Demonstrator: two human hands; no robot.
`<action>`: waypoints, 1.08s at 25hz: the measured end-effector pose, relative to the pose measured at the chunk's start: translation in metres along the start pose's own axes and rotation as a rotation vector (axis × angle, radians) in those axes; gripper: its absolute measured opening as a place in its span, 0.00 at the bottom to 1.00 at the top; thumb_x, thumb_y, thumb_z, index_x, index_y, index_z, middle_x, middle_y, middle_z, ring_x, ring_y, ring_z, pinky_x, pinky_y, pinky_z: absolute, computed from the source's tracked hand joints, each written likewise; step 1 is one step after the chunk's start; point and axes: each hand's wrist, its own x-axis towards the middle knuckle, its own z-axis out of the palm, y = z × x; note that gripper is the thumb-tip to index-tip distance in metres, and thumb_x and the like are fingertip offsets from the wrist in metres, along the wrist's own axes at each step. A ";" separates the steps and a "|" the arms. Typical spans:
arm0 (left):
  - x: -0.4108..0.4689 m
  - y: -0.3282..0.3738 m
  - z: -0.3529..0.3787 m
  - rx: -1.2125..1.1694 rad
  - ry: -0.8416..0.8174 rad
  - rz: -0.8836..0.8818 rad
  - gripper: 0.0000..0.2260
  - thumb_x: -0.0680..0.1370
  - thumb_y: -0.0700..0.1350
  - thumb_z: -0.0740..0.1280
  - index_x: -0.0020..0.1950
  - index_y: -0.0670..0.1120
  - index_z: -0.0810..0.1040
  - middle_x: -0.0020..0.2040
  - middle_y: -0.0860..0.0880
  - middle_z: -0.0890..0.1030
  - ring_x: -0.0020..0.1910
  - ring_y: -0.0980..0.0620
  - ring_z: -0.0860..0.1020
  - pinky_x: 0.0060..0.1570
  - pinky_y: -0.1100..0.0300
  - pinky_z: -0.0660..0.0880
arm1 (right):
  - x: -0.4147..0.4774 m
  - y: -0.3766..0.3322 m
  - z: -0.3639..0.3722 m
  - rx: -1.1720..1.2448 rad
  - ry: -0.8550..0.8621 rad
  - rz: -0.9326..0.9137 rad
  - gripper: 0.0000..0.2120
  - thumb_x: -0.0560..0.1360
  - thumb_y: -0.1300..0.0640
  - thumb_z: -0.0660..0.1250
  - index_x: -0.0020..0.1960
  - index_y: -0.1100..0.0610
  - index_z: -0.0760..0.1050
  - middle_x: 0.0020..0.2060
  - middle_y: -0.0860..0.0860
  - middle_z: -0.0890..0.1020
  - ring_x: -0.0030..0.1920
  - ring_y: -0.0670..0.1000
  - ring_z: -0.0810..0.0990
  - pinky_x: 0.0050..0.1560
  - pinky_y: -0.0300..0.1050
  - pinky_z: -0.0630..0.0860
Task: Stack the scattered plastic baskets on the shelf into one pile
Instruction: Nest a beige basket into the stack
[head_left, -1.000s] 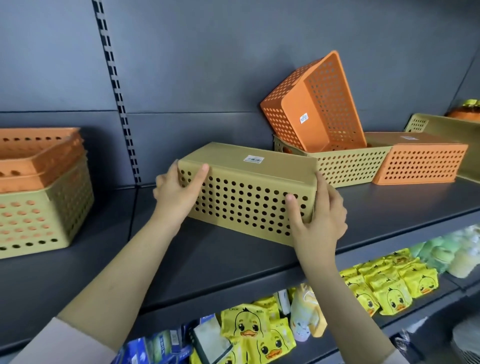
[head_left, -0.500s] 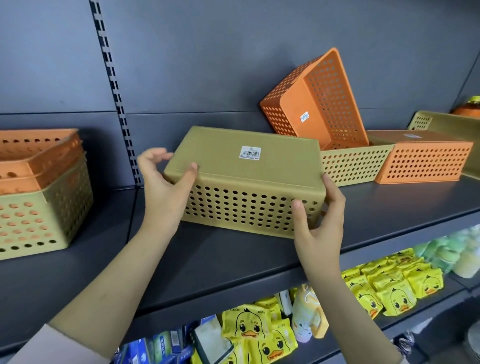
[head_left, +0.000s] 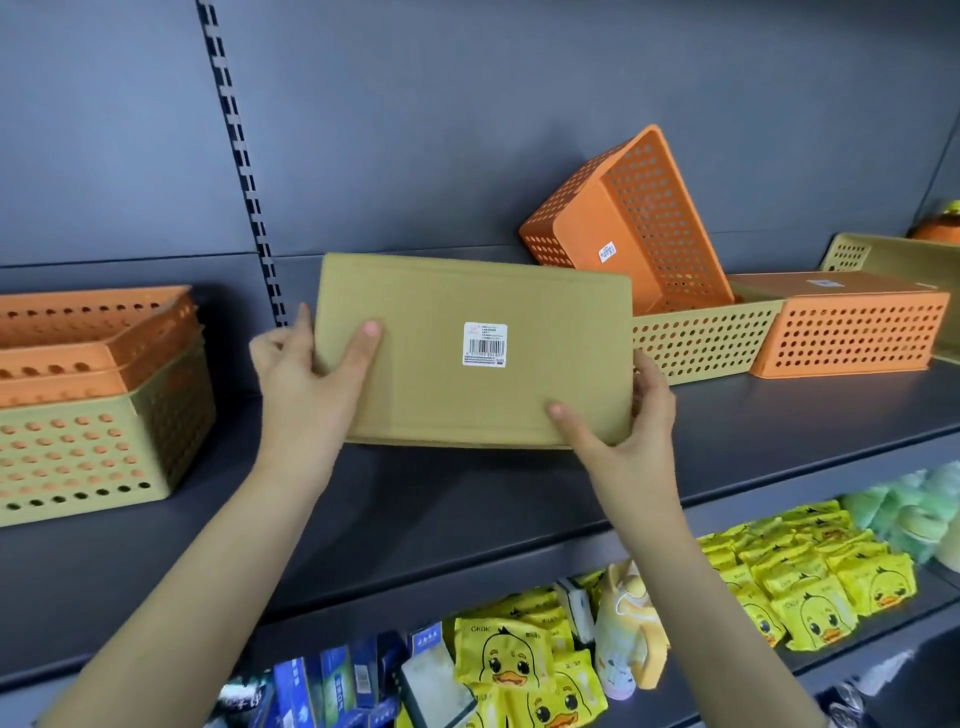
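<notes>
A tan plastic basket (head_left: 441, 322) is tipped up so its flat bottom, with a barcode sticker, faces me above the dark shelf (head_left: 467, 499). My left hand (head_left: 306, 384) grips its left edge and my right hand (head_left: 623, 431) grips its lower right corner. At the far left stands a pile (head_left: 98, 395) of orange baskets nested in a tan one. Behind, to the right, an orange basket (head_left: 639, 218) leans tilted inside another tan basket (head_left: 696, 338). An upturned orange basket (head_left: 847, 327) sits further right.
Another tan basket (head_left: 883, 254) stands at the far right against the back wall. A slotted upright rail (head_left: 239, 156) runs down the grey back panel. The lower shelf holds yellow duck packets (head_left: 831, 587) and blue boxes (head_left: 322, 680).
The tan basket has been lifted and rotated from lying upside down to its bottom facing me. Both hands turned with it, keeping their grip on its ends.
</notes>
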 end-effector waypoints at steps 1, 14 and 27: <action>-0.004 0.005 -0.003 0.025 -0.028 0.002 0.26 0.75 0.60 0.68 0.71 0.51 0.73 0.59 0.52 0.64 0.59 0.58 0.68 0.69 0.58 0.65 | 0.000 -0.001 -0.002 -0.012 -0.039 0.000 0.42 0.69 0.51 0.77 0.76 0.49 0.58 0.65 0.44 0.66 0.63 0.38 0.70 0.63 0.30 0.68; 0.000 0.071 -0.078 -0.291 0.146 -0.076 0.24 0.67 0.67 0.71 0.50 0.54 0.65 0.54 0.54 0.77 0.54 0.56 0.78 0.51 0.57 0.74 | 0.005 -0.087 0.031 0.217 -0.087 0.046 0.35 0.59 0.30 0.71 0.57 0.49 0.64 0.55 0.43 0.73 0.57 0.40 0.73 0.53 0.38 0.69; 0.046 0.046 -0.270 -0.087 -0.031 0.313 0.26 0.71 0.56 0.74 0.65 0.58 0.67 0.66 0.56 0.77 0.64 0.60 0.76 0.61 0.53 0.75 | -0.013 -0.156 0.197 0.445 -0.214 -0.067 0.26 0.74 0.50 0.71 0.65 0.47 0.60 0.58 0.39 0.75 0.47 0.25 0.76 0.46 0.24 0.72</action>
